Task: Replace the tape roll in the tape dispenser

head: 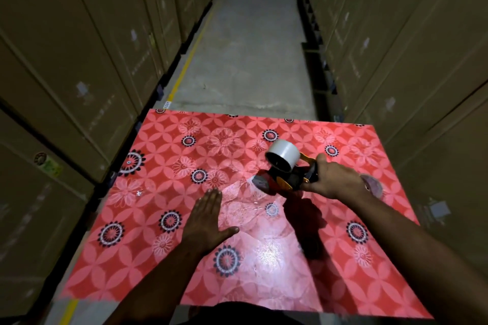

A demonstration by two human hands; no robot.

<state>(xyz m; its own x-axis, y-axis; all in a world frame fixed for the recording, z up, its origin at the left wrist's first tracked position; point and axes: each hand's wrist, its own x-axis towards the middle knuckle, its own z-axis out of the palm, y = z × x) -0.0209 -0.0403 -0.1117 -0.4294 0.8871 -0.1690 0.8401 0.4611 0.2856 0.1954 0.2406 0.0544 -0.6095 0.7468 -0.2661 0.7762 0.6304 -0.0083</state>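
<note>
A hand-held tape dispenser (pixel 286 179) with a yellow and black frame lies low over the red flowered table cover (pixel 163 166), right of centre. A clear tape roll (pixel 283 154) sits on its spindle. My right hand (pixel 334 179) grips the dispenser's handle from the right. My left hand (pixel 208 221) lies flat on the cover, fingers together and thumb out, holding nothing. Beside my right wrist a second roll or bare core (pixel 373 186) lies flat, partly hidden by the hand. A shiny patch of clear tape (pixel 245 200) stretches on the cover between the dispenser's front and my left hand.
The table stands in a narrow aisle with a concrete floor (pixel 248 47). Tall stacks of cardboard boxes line the left side (pixel 79 60) and the right side (pixel 409 47). A yellow floor line (pixel 184 71) runs along the left stack.
</note>
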